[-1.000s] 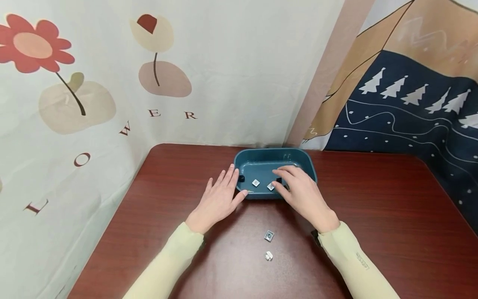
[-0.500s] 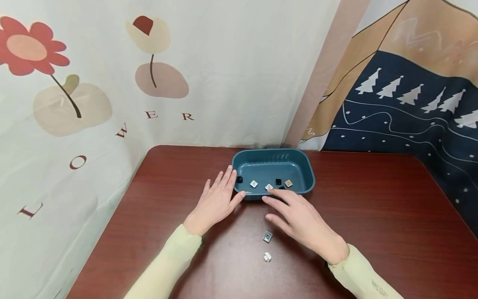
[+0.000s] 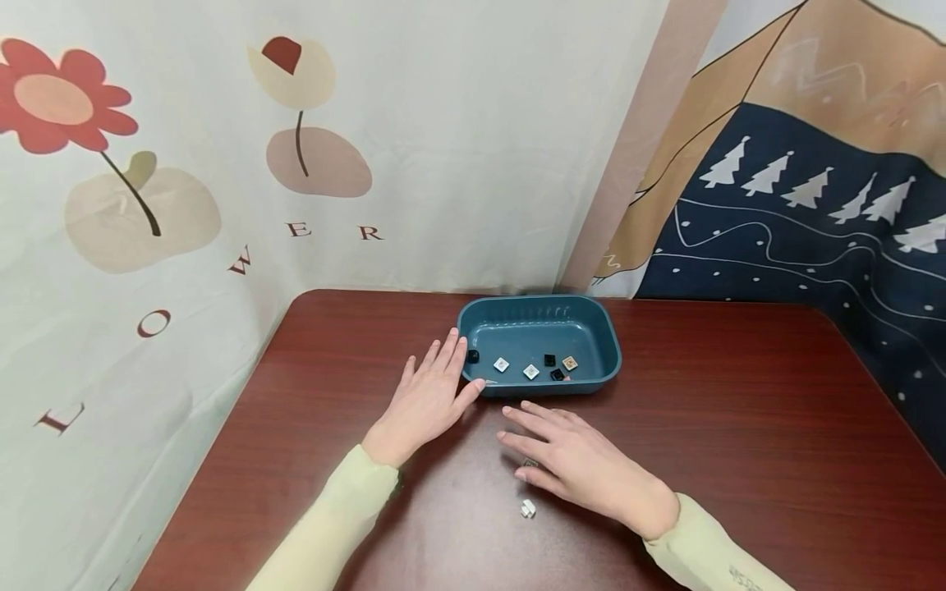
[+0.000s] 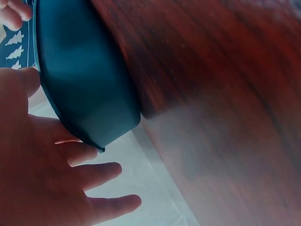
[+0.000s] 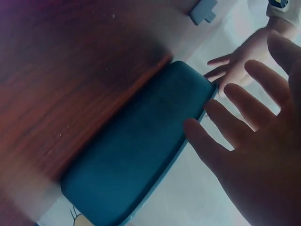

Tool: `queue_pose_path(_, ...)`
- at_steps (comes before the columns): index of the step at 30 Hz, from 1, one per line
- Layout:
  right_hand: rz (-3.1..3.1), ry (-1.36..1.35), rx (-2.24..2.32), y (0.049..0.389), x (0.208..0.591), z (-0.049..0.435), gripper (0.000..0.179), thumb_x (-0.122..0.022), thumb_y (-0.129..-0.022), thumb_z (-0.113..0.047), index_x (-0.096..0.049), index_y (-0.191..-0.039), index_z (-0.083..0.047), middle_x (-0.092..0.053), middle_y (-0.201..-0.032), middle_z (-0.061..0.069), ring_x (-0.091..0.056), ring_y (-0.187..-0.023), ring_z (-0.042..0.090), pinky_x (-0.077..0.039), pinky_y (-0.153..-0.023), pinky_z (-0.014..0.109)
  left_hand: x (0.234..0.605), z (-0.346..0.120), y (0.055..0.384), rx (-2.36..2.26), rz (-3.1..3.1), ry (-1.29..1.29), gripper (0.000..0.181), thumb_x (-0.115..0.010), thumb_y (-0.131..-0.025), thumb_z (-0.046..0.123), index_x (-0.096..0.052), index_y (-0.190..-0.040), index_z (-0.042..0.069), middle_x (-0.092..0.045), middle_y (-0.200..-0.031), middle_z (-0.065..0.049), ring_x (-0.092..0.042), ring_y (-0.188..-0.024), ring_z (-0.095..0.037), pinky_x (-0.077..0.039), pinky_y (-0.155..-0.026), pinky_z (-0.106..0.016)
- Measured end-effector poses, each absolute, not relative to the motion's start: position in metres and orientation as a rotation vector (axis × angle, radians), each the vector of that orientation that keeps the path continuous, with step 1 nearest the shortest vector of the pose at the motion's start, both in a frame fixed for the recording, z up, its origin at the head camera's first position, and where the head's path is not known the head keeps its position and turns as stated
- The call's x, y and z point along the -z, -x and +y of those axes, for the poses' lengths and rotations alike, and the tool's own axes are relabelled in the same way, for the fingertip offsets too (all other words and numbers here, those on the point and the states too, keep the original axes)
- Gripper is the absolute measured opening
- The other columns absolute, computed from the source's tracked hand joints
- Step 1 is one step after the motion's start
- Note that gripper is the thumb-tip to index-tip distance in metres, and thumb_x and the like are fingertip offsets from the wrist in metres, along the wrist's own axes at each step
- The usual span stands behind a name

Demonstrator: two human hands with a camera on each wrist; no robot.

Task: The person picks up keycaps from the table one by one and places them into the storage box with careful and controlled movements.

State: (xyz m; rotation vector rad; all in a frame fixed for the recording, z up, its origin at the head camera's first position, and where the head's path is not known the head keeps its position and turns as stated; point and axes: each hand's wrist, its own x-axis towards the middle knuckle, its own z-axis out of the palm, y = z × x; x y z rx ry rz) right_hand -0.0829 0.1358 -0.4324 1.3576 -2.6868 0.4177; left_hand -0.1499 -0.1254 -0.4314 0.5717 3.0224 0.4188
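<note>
My left hand [image 3: 429, 402] lies with straight, spread fingers at the left end of a blue-green plastic basin [image 3: 539, 308]; its fingertips and thumb are right at the rim. My right hand [image 3: 584, 468] hovers in front of the basin, fingers loosely extended and nothing gripped. Below its fingers a small grey square piece [image 3: 530, 463] is mostly hidden in the head view. Nearer me on the table lies a small white piece [image 3: 528, 509] with a notched outline. Inside the basin sit several small square pieces, among them a white one [image 3: 501, 364], a black one [image 3: 550, 359] and a tan one [image 3: 570, 363].
The dark red-brown wooden table [image 3: 739, 410] stretches to both sides of the basin. Behind its far edge hangs a pale cloth with flower prints [image 3: 443, 164], and at the right a navy cloth with white trees [image 3: 798, 222].
My right hand has come out of the basin and moved back toward me, over the grey square piece. The tan and black pieces it covered now show. The left hand keeps its place.
</note>
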Motion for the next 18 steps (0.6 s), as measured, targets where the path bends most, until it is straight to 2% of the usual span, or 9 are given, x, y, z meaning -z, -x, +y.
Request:
queue_pose_path(11, -2.767, -1.411, -0.243, 0.0808, 0.4392, 0.1287, 0.046, -0.066, -0.101, -0.042, -0.065, -0.142, -0.020, -0.053, -0.154, 0.008, -0.052, -0.139, 0.031, -0.049, -0.105, 0.052, 0.4321, -0.1248, 0.1501, -0.428, 3.026, -0.574, 0.078, -0.040, -0.108, 0.057, -0.024, -0.165, 0.006, -0.015, -0.172, -0.012, -0.025, -0.154, -0.040, -0.023, -0.118, -0.068)
queue_pose_path(18, -2.748, -1.415, -0.190, 0.0806, 0.4422, 0.1274, 0.038, -0.072, -0.099, -0.035, -0.070, -0.134, -0.020, -0.062, -0.138, 0.006, -0.064, -0.118, 0.025, -0.054, -0.097, 0.044, 0.4323, -0.1250, 0.1502, -0.425, 3.029, -0.577, 0.078, -0.040, -0.108, 0.057, -0.024, -0.165, 0.006, -0.015, -0.172, -0.011, -0.026, -0.154, -0.040, -0.024, -0.117, -0.068)
